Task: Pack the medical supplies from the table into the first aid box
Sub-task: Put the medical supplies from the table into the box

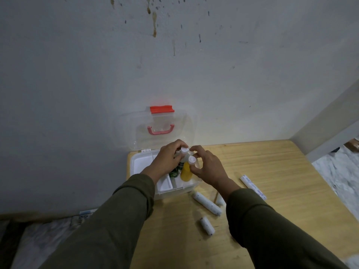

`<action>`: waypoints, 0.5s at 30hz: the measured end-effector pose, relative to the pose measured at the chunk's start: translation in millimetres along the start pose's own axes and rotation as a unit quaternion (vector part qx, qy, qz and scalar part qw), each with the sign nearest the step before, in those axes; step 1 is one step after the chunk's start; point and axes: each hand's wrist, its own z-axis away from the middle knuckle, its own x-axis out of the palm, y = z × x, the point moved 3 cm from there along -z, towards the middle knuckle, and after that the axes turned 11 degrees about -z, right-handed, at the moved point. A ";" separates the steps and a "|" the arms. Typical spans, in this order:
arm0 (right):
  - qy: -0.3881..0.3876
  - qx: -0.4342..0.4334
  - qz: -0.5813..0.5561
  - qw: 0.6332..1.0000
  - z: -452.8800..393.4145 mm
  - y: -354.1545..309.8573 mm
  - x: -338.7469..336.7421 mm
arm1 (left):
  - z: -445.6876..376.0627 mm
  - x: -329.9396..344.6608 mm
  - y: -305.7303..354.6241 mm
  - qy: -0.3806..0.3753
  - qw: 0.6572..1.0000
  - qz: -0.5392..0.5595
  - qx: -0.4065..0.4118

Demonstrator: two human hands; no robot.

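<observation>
**Two bottles being seated upright in the first aid box**

The person is working over the open first aid box [144,172], which is sitting at the wall-side corner of the wooden table [272,166]. Its clear lid [155,125] is standing raised against the wall, with the pink handle [160,130] and red latch [161,109] showing through it, so the tray beneath is lying fully exposed. The left hand [167,158] is curling around a white-capped bottle with a green label [181,164], while the right hand [208,167] is pinching the cap end of a yellow bottle [186,171] between thumb and fingertips. Both bottles are standing upright, side by side, in the box's right-hand portion; holding them by their tops probably keeps them from toppling while they are being settled into the box. Three wrapped white bandage rolls [207,203] are lying on the table just in front of the box, apparently not yet packed, and a long, thin white packet [252,188] is lying to the right of the box.

The green-labelled bottle's body is being largely covered by the left hand, and its print is too small to read. A third roll [220,200] is being partly hidden behind the right wrist. Whether the bottle bases are already touching the box floor cannot be told. The box's front-left corner is being hidden by the left sleeve [116,220].
</observation>
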 end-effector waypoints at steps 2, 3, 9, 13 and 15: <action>-0.002 0.002 -0.009 1.000 0.4 0.5 -1.3 | -0.7 0.7 -0.7 0.006 1.000 -0.005 0.001; -0.002 0.003 -0.014 1.000 1.4 1.1 -2.3 | -0.8 1.1 -0.4 0.010 1.000 -0.008 0.000; -0.024 0.019 -0.009 0.999 8.2 8.4 -23.2 | -6.4 -5.1 16.7 0.058 0.998 0.004 0.004; 0.010 0.041 -0.011 0.999 11.4 18.8 -55.5 | -17.3 -11.0 43.6 0.101 0.993 -0.018 0.059; 0.027 0.051 -0.008 0.998 14.2 27.4 -72.3 | -22.4 -8.4 61.0 0.114 0.990 -0.019 0.081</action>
